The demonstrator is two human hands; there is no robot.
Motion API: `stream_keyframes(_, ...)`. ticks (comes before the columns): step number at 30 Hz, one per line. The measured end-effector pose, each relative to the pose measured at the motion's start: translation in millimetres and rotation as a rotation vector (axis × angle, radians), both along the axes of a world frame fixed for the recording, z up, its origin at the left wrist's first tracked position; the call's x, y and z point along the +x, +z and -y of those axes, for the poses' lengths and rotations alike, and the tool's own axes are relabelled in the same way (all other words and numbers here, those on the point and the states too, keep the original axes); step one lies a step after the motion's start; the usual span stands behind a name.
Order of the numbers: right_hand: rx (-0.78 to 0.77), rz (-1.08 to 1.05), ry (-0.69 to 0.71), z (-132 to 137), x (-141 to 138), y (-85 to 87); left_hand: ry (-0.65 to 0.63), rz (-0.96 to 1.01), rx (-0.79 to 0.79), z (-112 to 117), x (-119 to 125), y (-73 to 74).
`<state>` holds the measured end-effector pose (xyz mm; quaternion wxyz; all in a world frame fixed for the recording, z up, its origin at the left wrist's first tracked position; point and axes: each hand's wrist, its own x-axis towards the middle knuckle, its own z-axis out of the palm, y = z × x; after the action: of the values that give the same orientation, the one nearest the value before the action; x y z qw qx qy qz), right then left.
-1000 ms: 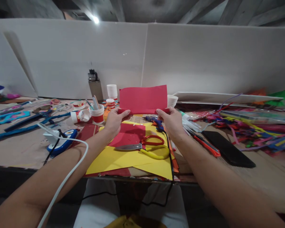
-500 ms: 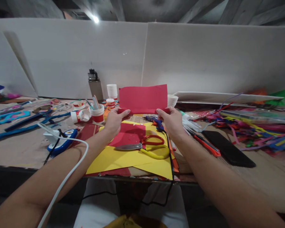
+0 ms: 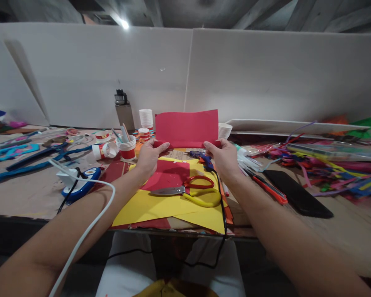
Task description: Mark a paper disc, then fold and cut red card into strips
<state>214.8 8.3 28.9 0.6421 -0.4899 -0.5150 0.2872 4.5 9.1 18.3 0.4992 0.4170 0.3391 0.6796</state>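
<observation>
A rectangular sheet of red paper [image 3: 186,128] is held up above the table, its lower edge folded into a narrow strip. My left hand [image 3: 149,159] pinches its lower left corner, thumb over the fold. At the lower right corner my right hand [image 3: 224,159] grips it the same way. The fingers behind the sheet are hidden. Below, scissors [image 3: 200,191] with one red and one yellow handle lie on yellow paper [image 3: 145,210] and another red sheet [image 3: 168,173]. A blue glue gun [image 3: 206,162] with a black cord rests beside my right hand.
On the left are a blue-and-white power strip [image 3: 83,185] with a white cable crossing my left forearm, and a paper cup [image 3: 127,148] of tools. Right are a red utility knife [image 3: 270,189], a black phone-like slab [image 3: 297,194] and colourful strips [image 3: 340,169]. A flask [image 3: 124,111] stands behind.
</observation>
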Motion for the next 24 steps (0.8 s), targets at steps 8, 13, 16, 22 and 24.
stream_keyframes(8,0.001,-0.008,0.012,2.3,-1.0,1.8,0.007,-0.001,0.009,0.0,0.0,-0.6)
stream_keyframes(13,0.003,-0.014,0.011,1.9,-1.0,1.3,0.006,0.008,0.017,-0.4,0.0,-1.0)
stream_keyframes(16,0.008,-0.005,0.01,1.5,-0.5,1.1,0.008,0.006,0.015,0.0,0.2,-0.4)
stream_keyframes(22,0.005,0.009,0.007,1.5,-0.3,0.5,0.007,-0.002,0.014,-0.4,-0.6,-0.8)
stream_keyframes(24,0.009,0.016,0.001,1.7,-0.4,0.5,0.008,-0.008,0.018,-1.0,-0.7,-1.2)
